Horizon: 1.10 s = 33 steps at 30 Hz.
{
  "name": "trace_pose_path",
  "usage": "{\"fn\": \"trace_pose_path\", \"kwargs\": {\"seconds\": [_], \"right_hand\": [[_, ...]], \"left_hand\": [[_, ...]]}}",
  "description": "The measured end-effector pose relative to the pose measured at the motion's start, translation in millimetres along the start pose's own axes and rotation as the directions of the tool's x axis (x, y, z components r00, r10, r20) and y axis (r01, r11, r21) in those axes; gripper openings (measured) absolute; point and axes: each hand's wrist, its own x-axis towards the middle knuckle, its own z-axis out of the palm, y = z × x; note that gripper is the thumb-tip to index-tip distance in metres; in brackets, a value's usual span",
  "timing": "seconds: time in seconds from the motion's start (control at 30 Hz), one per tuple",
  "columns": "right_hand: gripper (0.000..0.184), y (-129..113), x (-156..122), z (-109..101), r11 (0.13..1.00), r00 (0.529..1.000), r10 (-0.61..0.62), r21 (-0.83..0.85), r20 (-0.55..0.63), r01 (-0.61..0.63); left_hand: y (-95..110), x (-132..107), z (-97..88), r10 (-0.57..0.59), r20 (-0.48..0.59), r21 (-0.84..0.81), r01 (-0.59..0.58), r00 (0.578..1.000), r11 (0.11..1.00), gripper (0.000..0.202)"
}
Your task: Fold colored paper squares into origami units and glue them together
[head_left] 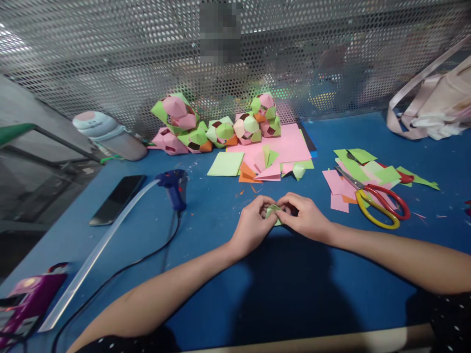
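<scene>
A small piece of light green paper [273,211] is pinched between both my hands, over the middle of the blue table. My left hand [253,219] closes on its left side, fingers curled. From the right, my right hand [304,215] grips the same paper with thumb and fingers; the folds inside are partly hidden. Just beyond my hands lie folded orange paper [248,172], folded pink paper [270,172] and a small folded green piece [299,170]. A stack of light green squares [225,163] sits to their left.
Folded paper balls [221,131] line the back by a perforated metal screen [121,73]. Scissors [368,189] rest on paper scraps at right. To the left are a glue gun [173,189] with a long glue stick [99,250], a phone [118,200] and a bottle [110,135].
</scene>
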Motion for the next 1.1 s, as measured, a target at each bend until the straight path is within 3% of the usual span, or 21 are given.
{"fn": "trace_pose_path", "kwargs": {"seconds": [0.2, 0.33, 0.47, 0.6, 0.8, 1.1], "right_hand": [[0.011, 3, 1, 0, 0.999, 0.999, -0.020, 0.031, -0.043, 0.021], [0.012, 4, 0, 0, 0.995, 0.996, 0.048, 0.091, -0.075, -0.041], [0.008, 3, -1, 1, 0.997, 0.993, 0.022, 0.078, -0.120, -0.012], [0.005, 4, 0, 0, 0.997, 0.989, -0.080, 0.006, -0.124, 0.081], [0.014, 8, 0, -1, 0.976, 0.974, -0.216, -0.025, -0.073, 0.215], [0.009, 8, 1, -4, 0.993, 0.992, -0.117, 0.011, -0.056, 0.118]], "left_hand": [[0, -1, 2.9, 0.045, -0.006, -0.006, -0.045, 0.999, 0.999, 0.022], [-1, 0, 6.8, -0.024, -0.025, -0.201, 0.018, 0.999, 0.980, 0.019], [2, 0, 7.2, -0.107, 0.000, -0.339, 0.101, 0.994, 0.935, 0.013], [2, 0, 4.4, -0.076, 0.008, -0.274, 0.076, 0.997, 0.959, 0.007], [-4, 2, 2.0, -0.038, 0.012, -0.290, 0.040, 0.999, 0.956, 0.015], [1, 2, -2.5, -0.079, 0.021, -0.215, 0.082, 0.997, 0.973, 0.007]]}}
